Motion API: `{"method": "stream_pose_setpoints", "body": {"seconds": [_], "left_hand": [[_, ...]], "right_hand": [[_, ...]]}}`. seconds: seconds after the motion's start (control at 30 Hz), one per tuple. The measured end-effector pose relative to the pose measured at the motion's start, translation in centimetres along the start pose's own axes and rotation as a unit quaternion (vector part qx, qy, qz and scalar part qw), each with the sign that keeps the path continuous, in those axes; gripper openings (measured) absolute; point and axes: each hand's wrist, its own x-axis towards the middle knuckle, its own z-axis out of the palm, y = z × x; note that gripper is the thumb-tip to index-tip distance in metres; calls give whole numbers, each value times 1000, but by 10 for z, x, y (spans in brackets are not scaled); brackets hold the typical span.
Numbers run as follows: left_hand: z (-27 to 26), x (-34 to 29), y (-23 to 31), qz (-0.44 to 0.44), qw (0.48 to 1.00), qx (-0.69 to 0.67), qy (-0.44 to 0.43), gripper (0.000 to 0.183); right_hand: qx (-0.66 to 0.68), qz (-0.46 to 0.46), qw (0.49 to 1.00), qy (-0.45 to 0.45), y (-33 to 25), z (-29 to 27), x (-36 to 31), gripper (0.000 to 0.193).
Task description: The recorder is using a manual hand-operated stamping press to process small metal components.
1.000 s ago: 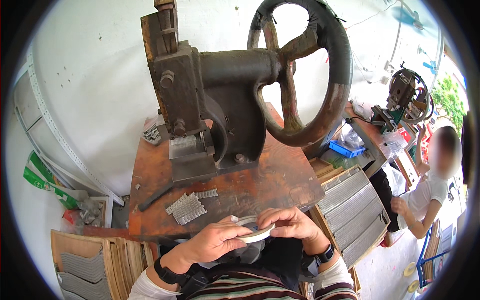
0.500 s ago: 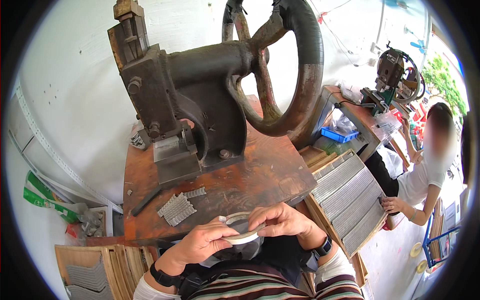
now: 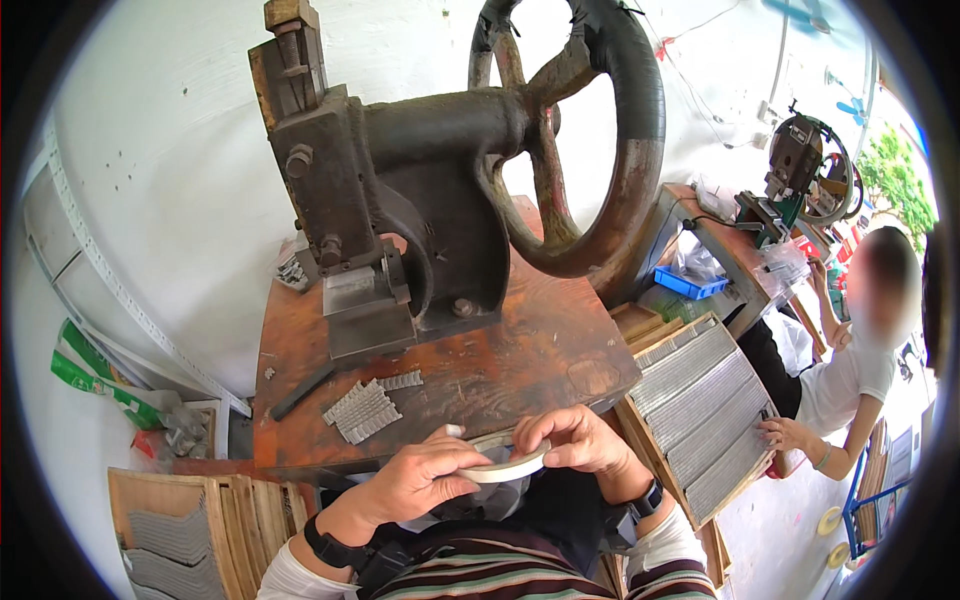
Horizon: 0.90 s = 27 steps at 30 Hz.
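Observation:
In front of my lap I hold a thin off-white ring that looks like a roll of tape [image 3: 510,470]. My left hand [image 3: 425,480] grips its left side between thumb and fingers. At its right edge my right hand [image 3: 582,445] pinches it with thumb and fingertips; whether an end of tape is between them cannot be made out. On the wooden bench [image 3: 480,365] beyond my hands lie rows of small grey ribbed metal pieces [image 3: 362,412]. A dark flat bar [image 3: 302,392] rests left of them.
A heavy hand press [image 3: 430,200] with a big wheel [image 3: 640,160] stands on the bench. To the right is a wooden tray [image 3: 690,400] of grey ribbed strips, touched by a seated person's hand [image 3: 785,435]. Wooden trays [image 3: 250,520] stand at the lower left.
The whole view has shifted slightly, moving the press and bench rightward. Both hands, still on the roll, appear a little further right, and the roll's near rim is tilted differently.

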Motion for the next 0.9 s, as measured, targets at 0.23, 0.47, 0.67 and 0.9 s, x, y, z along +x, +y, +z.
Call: {"method": "stream_pose_setpoints", "body": {"seconds": [0.23, 0.47, 0.67, 0.9], "left_hand": [[1, 6, 7, 6, 997, 77, 1, 26], [1, 8, 10, 29, 994, 101, 22, 29], [-6, -1, 1, 24, 996, 86, 28, 32], [-5, 3, 6, 45, 983, 174, 48, 24]], "right_hand": [[-126, 22, 992, -23, -16, 11, 6, 22], [-63, -6, 998, -14, -14, 15, 6, 20], [5, -34, 999, -6, -7, 11, 7, 20], [-91, 20, 996, 10, -10, 20, 13, 24]]}}
